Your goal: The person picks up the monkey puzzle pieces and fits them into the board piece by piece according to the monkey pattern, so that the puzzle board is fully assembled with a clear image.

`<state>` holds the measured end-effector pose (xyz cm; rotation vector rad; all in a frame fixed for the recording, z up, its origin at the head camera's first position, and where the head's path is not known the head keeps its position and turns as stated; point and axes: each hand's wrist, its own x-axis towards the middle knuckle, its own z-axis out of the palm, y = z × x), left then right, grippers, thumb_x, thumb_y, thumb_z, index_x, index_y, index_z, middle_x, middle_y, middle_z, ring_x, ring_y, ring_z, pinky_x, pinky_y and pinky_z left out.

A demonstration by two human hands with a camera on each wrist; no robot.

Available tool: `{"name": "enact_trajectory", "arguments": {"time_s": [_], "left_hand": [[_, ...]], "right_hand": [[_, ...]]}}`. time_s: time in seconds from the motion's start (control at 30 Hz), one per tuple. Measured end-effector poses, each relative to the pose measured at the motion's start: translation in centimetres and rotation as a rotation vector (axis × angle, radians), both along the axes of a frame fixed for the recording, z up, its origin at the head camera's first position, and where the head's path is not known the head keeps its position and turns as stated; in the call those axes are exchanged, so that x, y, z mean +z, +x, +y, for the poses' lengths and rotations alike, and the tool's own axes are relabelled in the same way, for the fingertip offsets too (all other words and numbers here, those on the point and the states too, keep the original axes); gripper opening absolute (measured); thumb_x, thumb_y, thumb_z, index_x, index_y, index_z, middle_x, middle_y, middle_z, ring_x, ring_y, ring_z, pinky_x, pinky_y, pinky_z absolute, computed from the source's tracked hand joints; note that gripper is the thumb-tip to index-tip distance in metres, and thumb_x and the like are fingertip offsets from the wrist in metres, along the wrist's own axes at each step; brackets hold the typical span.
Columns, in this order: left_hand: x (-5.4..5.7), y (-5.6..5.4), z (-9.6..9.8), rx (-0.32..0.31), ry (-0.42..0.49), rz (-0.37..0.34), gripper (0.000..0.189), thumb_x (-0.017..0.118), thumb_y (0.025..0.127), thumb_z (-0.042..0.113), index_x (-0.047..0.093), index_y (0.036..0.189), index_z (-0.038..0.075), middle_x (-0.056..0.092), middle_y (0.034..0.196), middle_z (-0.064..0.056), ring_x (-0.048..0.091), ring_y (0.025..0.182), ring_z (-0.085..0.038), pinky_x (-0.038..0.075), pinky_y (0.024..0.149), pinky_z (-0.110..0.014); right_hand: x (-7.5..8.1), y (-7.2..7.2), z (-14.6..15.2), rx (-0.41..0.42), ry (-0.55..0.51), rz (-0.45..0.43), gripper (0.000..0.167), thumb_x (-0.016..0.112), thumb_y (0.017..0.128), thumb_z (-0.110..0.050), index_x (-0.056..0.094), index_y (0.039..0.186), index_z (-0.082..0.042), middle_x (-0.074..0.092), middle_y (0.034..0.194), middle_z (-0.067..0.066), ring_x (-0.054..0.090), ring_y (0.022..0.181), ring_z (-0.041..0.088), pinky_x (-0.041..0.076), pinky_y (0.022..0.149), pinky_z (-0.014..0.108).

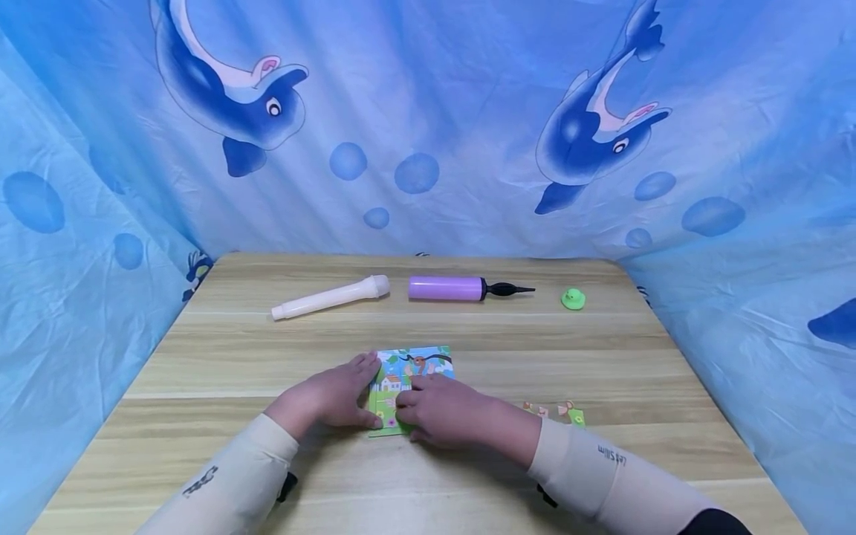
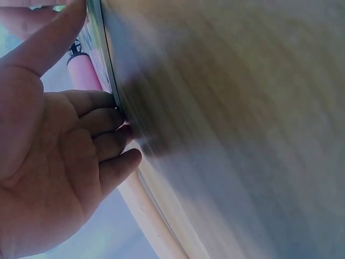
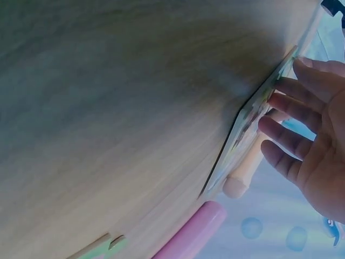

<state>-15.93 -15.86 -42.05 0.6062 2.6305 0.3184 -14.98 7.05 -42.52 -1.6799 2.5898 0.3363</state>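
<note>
A jigsaw puzzle (image 1: 396, 365) in a flat tray, printed with a house, a bird and greenery, lies on the table in the head view. My left hand (image 1: 342, 392) rests along its left side, fingertips by the upper left corner and thumb at the lower left. In the left wrist view, the fingers (image 2: 110, 121) lie fairly straight against the tray's edge. Over the right part of the puzzle is my right hand (image 1: 446, 412), its fingertips on the picture and hiding part of it. The right wrist view shows those fingers (image 3: 294, 137) spread and loosely bent above the puzzle (image 3: 245, 127).
Several loose puzzle pieces (image 1: 576, 417) lie beyond my right forearm. Along the back of the table are a white stick-shaped object (image 1: 328, 299), a purple hand pump (image 1: 444, 288) with a black nozzle and a green toy duck (image 1: 573, 299). A blue dolphin-print curtain (image 1: 428, 111) surrounds the table.
</note>
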Motion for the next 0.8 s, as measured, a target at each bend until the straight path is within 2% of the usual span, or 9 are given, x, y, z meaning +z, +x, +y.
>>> {"name": "enact_trajectory", "arguments": {"time_s": [0.17, 0.37, 0.43, 0.63, 0.8], "left_hand": [[0.3, 0.0, 0.1, 0.0, -0.006, 0.0, 0.098, 0.072, 0.084, 0.051, 0.025, 0.154, 0.002, 0.017, 0.164, -0.014, 0.017, 0.151, -0.033, 0.026, 0.12, -0.049], [0.2, 0.0, 0.3, 0.006, -0.018, 0.002, 0.098, 0.073, 0.084, 0.05, 0.025, 0.154, 0.001, 0.018, 0.164, -0.014, 0.017, 0.151, -0.033, 0.026, 0.12, -0.049], [0.1, -0.1, 0.3, 0.007, -0.02, 0.001, 0.098, 0.073, 0.084, 0.05, 0.025, 0.154, 0.001, 0.017, 0.164, -0.014, 0.017, 0.151, -0.033, 0.025, 0.12, -0.048], [-0.1, -0.1, 0.3, 0.001, -0.018, -0.002, 0.099, 0.073, 0.084, 0.051, 0.025, 0.155, 0.002, 0.017, 0.164, -0.013, 0.017, 0.151, -0.032, 0.025, 0.12, -0.048], [-0.2, -0.2, 0.2, 0.012, -0.016, -0.001, 0.1, 0.073, 0.083, 0.052, 0.025, 0.155, 0.003, 0.017, 0.164, -0.012, 0.017, 0.151, -0.031, 0.025, 0.12, -0.048]], "right_hand": [[0.1, 0.2, 0.1, -0.002, 0.041, 0.029, 0.049, 0.058, 0.093, -0.053, 0.058, 0.136, -0.029, 0.053, 0.141, -0.009, 0.049, 0.127, 0.021, 0.047, 0.104, 0.04], [0.1, 0.8, 0.5, 0.025, 0.052, 0.102, 0.058, 0.047, 0.094, -0.062, 0.056, 0.14, -0.028, 0.052, 0.142, -0.008, 0.048, 0.13, 0.024, 0.05, 0.099, 0.041], [0.1, 0.8, 0.7, 0.017, 0.032, 0.066, 0.057, 0.047, 0.095, -0.061, 0.055, 0.141, -0.027, 0.051, 0.144, -0.008, 0.046, 0.133, 0.025, 0.048, 0.103, 0.042], [0.0, 0.4, 2.6, -0.05, -0.063, -0.152, 0.056, 0.049, 0.098, -0.053, 0.047, 0.147, -0.027, 0.044, 0.153, -0.007, 0.043, 0.138, 0.018, 0.04, 0.112, 0.04], [0.2, 0.2, 5.7, -0.144, -0.178, -0.201, 0.051, 0.055, 0.097, -0.047, 0.053, 0.142, -0.022, 0.053, 0.145, 0.0, 0.049, 0.133, 0.02, 0.041, 0.111, 0.041]]}}
